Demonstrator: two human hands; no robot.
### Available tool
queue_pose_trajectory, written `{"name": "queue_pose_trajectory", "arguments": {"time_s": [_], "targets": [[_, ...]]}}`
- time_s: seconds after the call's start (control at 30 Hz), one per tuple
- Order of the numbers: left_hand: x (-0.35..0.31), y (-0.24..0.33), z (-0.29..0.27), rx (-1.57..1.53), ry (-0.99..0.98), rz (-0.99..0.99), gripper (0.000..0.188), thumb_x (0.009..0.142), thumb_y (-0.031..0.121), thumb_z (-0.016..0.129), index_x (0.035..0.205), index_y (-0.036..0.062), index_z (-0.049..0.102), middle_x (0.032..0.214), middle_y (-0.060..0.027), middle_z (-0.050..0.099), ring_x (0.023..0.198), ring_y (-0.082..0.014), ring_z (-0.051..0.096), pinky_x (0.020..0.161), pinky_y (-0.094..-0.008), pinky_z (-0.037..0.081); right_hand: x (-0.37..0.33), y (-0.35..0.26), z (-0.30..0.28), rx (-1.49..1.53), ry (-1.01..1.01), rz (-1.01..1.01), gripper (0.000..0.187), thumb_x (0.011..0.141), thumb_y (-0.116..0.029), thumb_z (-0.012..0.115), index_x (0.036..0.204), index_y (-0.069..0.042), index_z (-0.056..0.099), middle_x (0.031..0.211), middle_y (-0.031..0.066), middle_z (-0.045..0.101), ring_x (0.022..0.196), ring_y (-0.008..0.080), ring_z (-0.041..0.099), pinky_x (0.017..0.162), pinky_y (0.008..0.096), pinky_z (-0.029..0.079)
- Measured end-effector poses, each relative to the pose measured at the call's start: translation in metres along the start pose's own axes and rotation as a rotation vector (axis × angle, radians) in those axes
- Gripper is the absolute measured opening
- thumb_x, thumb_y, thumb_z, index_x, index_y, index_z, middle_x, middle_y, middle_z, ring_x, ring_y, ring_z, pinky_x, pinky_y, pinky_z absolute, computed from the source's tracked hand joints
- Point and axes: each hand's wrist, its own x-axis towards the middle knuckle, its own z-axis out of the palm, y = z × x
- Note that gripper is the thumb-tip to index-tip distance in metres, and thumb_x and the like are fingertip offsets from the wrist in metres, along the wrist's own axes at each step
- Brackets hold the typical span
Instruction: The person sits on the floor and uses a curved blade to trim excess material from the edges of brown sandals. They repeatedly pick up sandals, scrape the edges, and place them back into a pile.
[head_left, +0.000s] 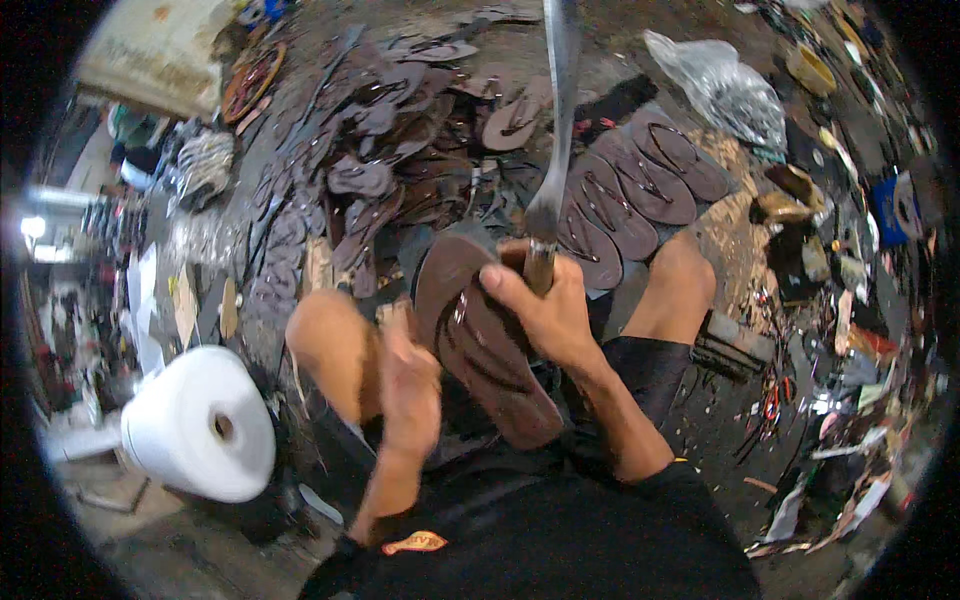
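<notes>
Item: one brown flip-flop (pixel 487 372), strap fitted, sole face up. Held above the lap, between the bare knees, its toe end tilted toward the upper left and its heel end set low and toward the right.

Right hand (pixel 562 315): clamped on the right edge of the flip-flop, the thumb laid over its top face near the toe end. In the same grip a long-bladed knife (pixel 560 110) is held by its wooden handle (pixel 539 268), the metal blade pointed away from the body.

Left hand (pixel 412 385): blurred, located just beside the left edge of the flip-flop, near the left knee. Whether its fingers are closed on anything, or the flip-flop is touched by it, cannot be told.

Surroundings: beyond the right knee, a row of brown strapped flip-flops (pixel 655 180) is laid side by side on the floor. Beyond the left knee, brown flip-flops and dark soles are heaped in a loose pile (pixel 370 170); among them is seen a lighter tan flip-flop (pixel 508 126). At left, a large white roll (pixel 190 425) is placed. At upper right, a clear plastic bag (pixel 715 90) is found; beside the right knee, a dark block (pixel 737 343).
</notes>
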Motion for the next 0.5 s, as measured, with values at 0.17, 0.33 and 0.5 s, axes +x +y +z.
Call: {"name": "queue_pose_trajectory", "arguments": {"time_s": [0.17, 0.33, 0.5], "targets": [[0.017, 0.048, -0.039, -0.014, -0.119, -0.160, 0.043, 0.100, 0.028, 0.073, 0.129, -0.0012, 0.062, 0.109, -0.0081, 0.075, 0.098, -0.0168, 0.073, 0.086, -0.0305, 0.060, -0.061, -0.042, 0.005, 0.153, 0.001, 0.096, 0.033, 0.102, -0.024, 0.066, 0.127, -0.002, 0.066, 0.084, 0.0016, 0.068, 0.075, 0.0094, 0.059, 0.067, 0.0306, 0.050], [-0.010, 0.050, -0.063, -0.235, 0.002, -0.414, 0.036, 0.099, 0.024, 0.075, 0.125, 0.0009, 0.064, 0.111, -0.0064, 0.075, 0.097, -0.0146, 0.073, 0.086, -0.0307, 0.061, -0.144, -0.015, -0.044, -0.440, -0.327, 0.043, 0.028, 0.107, -0.027, 0.052, 0.118, -0.003, 0.060, 0.068, 0.0154, 0.054, 0.058, 0.0298, 0.055, 0.056, 0.0399, 0.043], [-0.027, 0.030, -0.071, -0.178, 0.023, -0.429, 0.037, 0.104, 0.025, 0.067, 0.132, 0.0019, 0.060, 0.116, -0.0086, 0.074, 0.097, -0.0187, 0.074, 0.085, -0.0351, 0.062, -0.231, 0.000, -0.068, -0.528, -0.423, 0.286, 0.025, 0.099, -0.027, 0.064, 0.112, -0.006, 0.060, 0.076, 0.0231, 0.064, 0.070, 0.0483, 0.064, 0.060, 0.0523, 0.047]]}}
